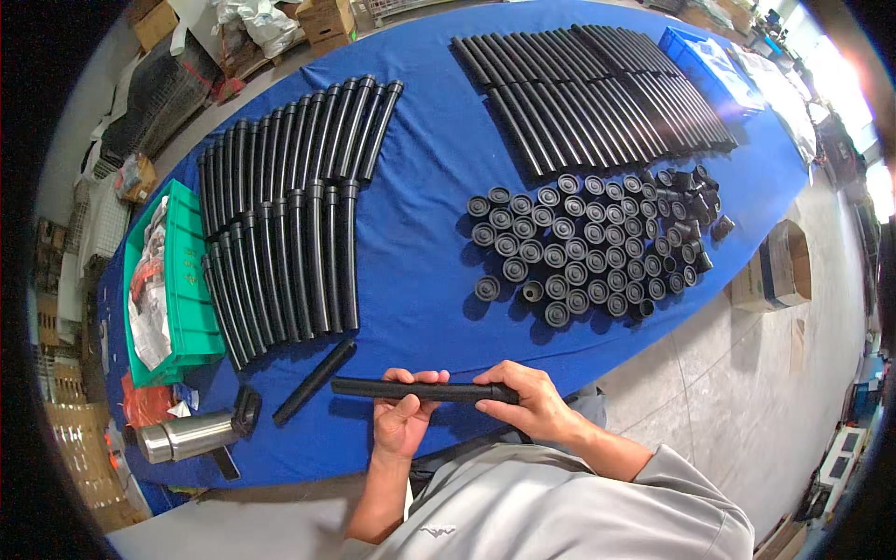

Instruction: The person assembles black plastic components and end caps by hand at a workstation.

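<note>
Above the near edge of the table I hold a black tube (364,387) lengthwise, left to right. My left hand (403,415) grips it around the middle, with the thumb in front and the fingers behind. My right hand (527,401) is closed on its right end, where a wider black cap (499,393) shows between finger and thumb. Just left of the held tube, another black tube (313,383) lies aslant on the cloth. Many round black caps (577,247) stand in a cluster at the right of the table.
Capped tubes (289,205) lie in two rows at the left; plain tubes (597,103) lie in rows at the far right. A green crate (196,289) and a steel flask (191,436) are at the left. A blue bin (686,47) sits at the far right corner of the blue cloth (420,187).
</note>
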A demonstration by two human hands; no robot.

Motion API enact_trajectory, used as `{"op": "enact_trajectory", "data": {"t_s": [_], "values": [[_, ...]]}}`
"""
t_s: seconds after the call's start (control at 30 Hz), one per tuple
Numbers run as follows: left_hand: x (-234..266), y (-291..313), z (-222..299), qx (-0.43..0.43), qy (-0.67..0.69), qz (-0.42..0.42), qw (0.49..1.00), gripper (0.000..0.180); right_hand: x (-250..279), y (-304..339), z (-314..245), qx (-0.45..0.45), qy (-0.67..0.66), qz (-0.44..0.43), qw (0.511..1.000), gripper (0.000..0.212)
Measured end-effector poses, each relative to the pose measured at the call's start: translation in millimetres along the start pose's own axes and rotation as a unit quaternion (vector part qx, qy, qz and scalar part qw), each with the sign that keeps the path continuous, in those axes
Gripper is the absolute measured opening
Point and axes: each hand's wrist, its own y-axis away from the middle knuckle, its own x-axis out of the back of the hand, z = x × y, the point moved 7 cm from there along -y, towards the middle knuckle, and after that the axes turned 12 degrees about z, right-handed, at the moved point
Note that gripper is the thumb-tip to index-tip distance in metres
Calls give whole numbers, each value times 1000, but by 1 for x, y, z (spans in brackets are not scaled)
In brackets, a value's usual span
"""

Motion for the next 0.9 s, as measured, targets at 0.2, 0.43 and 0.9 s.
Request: {"op": "enact_trajectory", "data": {"t_s": [0.2, 0.43, 0.9], "values": [[-2, -1, -1, 17, -3, -15, 1000, 35, 3, 2, -12, 90, 22, 25, 995, 30], [-12, 0, -1, 25, -6, 0, 1000, 32, 3, 7, 3, 40, 40, 22, 998, 34], [-1, -1, -1, 8, -6, -8, 1000, 31, -1, 10, 9, -45, -9, 1, 999, 31]]}}
